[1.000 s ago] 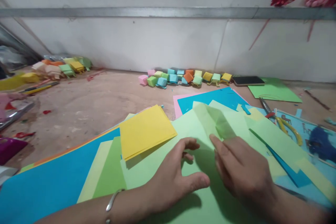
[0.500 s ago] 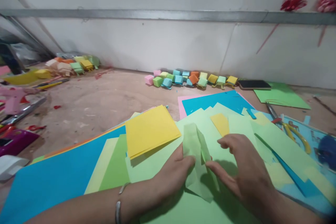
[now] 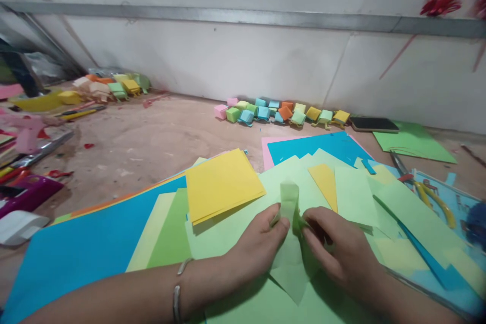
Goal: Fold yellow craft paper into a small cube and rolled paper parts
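The left hand point(image 3: 258, 243) and right hand point(image 3: 341, 253) each pinch one side of a pale green paper point(image 3: 289, 202), held upright just above the green sheets point(image 3: 228, 233) on the worktop point(image 3: 152, 136). For a clean crease, the edges should probably be aligned before pressing evenly.

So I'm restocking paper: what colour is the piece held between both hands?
Light green; the piece shows best in the head view.

Flower point(image 3: 441, 2): blurred.
Blue lump point(image 3: 477, 224): blurred, cut by the right edge.
My right hand point(image 3: 343, 253): fingers partly behind paper point(image 3: 290, 268).
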Tool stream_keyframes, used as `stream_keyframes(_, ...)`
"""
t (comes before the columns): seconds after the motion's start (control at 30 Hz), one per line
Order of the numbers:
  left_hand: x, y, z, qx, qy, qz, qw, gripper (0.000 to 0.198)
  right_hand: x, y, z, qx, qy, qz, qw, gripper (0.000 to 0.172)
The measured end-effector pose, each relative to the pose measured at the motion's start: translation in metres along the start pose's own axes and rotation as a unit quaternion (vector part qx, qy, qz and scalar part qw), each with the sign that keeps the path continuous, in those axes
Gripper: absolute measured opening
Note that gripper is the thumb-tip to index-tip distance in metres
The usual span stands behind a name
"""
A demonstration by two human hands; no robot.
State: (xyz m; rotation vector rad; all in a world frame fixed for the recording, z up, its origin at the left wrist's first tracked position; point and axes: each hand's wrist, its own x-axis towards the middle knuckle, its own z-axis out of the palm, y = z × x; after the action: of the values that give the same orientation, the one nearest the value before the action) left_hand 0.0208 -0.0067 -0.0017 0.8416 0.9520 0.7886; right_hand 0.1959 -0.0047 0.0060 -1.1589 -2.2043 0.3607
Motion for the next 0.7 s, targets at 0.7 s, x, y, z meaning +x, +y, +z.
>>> stream_keyframes(0.7, -0.009, 0.007, -0.004, 0.349, -0.026, 0.155, 0.924, 0.01, 0.002, -0.008, 0.0, 0.152, -0.042, 0.203, 0.966, 0.009)
